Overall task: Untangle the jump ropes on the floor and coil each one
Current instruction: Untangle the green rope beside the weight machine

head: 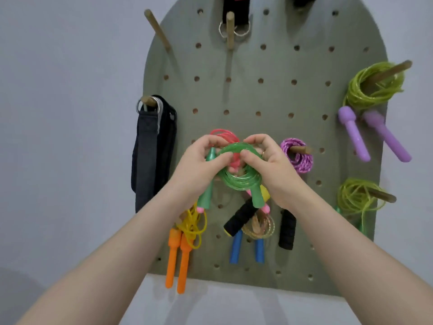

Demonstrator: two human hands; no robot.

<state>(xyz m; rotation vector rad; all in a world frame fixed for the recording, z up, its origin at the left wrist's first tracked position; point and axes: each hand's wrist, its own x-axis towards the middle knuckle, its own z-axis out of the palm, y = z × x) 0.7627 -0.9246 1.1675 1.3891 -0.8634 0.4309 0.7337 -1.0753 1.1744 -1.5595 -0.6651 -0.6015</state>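
Observation:
A coiled green jump rope [239, 179] is held up against the middle of a grey-green pegboard [257, 95]. My left hand [201, 165] pinches the coil's left side and my right hand [269, 165] pinches its right side. Its two green handles [256, 197] hang down below the coil. A coiled red rope [226, 136] sits just behind the green one, partly hidden by my fingers.
More coiled ropes hang on wooden pegs: a yellow one with orange handles [180, 254] lower left, a pink-purple one [297, 158], two yellow-green ones [372, 87] at right, with purple handles [356, 137]. Black-handled and blue-handled [235, 249] ropes hang below. Dark straps [152, 151] hang at left.

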